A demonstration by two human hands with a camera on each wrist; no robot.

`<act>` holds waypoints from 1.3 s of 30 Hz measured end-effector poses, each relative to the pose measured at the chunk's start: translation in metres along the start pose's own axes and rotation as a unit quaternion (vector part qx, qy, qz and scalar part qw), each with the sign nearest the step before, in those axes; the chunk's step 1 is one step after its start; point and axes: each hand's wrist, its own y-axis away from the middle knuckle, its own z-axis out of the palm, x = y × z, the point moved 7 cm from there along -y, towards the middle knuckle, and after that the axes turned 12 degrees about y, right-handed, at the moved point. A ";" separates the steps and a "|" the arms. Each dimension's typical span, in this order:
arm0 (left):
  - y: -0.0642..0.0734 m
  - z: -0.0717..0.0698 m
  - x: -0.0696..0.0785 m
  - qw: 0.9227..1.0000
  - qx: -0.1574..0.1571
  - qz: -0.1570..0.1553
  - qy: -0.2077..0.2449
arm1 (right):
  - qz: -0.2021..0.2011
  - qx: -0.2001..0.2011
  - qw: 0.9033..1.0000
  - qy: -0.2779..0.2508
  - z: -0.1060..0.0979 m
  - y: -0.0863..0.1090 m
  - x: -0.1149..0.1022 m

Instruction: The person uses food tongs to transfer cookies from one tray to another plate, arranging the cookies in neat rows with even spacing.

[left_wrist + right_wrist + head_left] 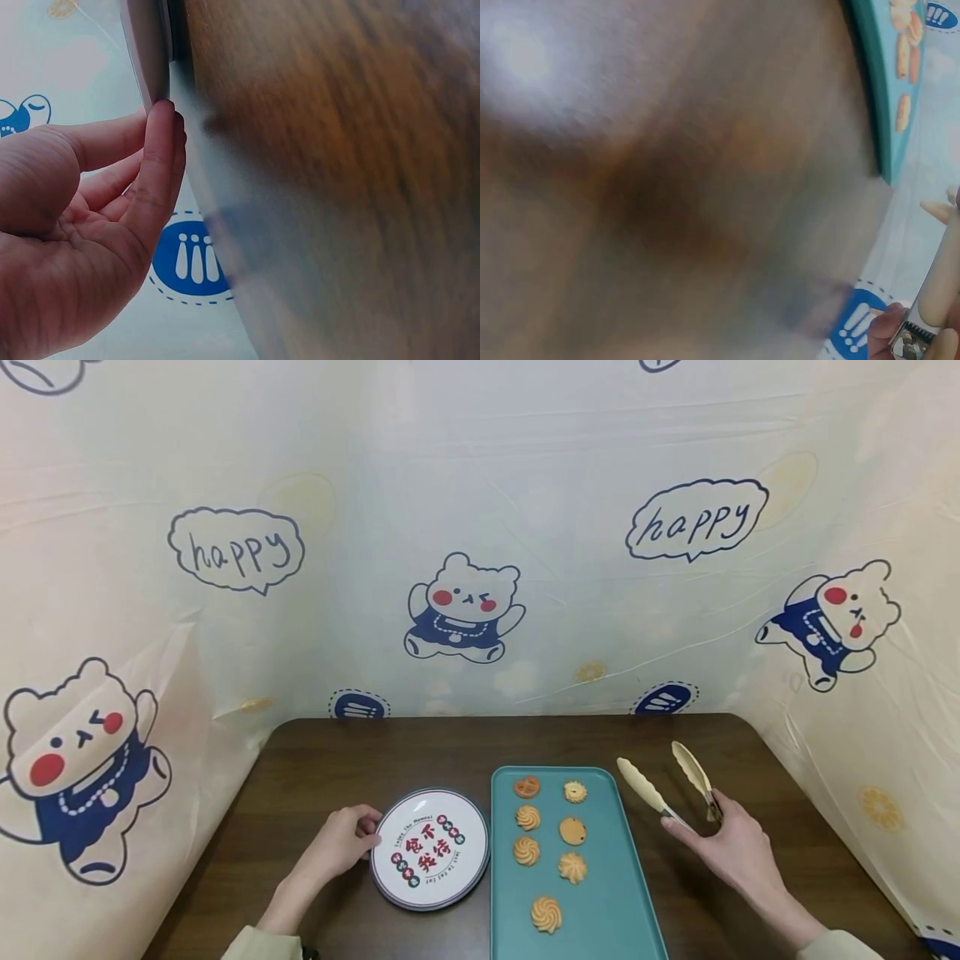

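Teal tray (600, 918) of cookies (527, 852) between white plate (430, 849) and tongs (643, 786)

Dark wood grain is shown by the table (427, 752), low in the frame! A glossy, glazed look is worn by the plate (430, 850), smooth matt plastic, seemingly, by the tray (600, 927); lower right, metal is joined to cream, plastic-looking tips on the tongs (641, 783); creased, cloth-like sheeting (465, 468) is spread above.

A pale cloth (525, 460) printed with bears (459, 631) and "happy" bubbles (236, 550) hangs behind a brown table (420, 752).
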 end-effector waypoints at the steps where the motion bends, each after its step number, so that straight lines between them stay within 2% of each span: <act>1: 0.000 0.000 0.000 1.000 0.000 0.000 0.001 | -0.005 0.000 1.000 0.001 -0.003 -0.001 -0.002; 8: -0.001 -0.001 0.001 1.000 0.004 0.000 -0.008 | -0.030 -0.009 1.000 -0.005 -0.019 -0.012 -0.017; 14: -0.001 -0.001 0.002 1.000 0.006 -0.005 -0.015 | -0.072 -0.011 0.997 -0.001 -0.024 -0.018 -0.037; 26: -0.001 0.003 -0.003 1.000 0.007 -0.019 -0.014 | -0.135 -0.072 0.988 0.026 0.003 -0.023 -0.069; 31: 0.000 0.002 -0.002 1.000 0.008 -0.018 -0.013 | -0.139 -0.115 0.983 0.030 0.019 -0.024 -0.074; 39: 0.000 0.002 -0.001 1.000 0.008 -0.011 -0.012 | -0.126 -0.157 0.979 0.039 0.032 -0.023 -0.077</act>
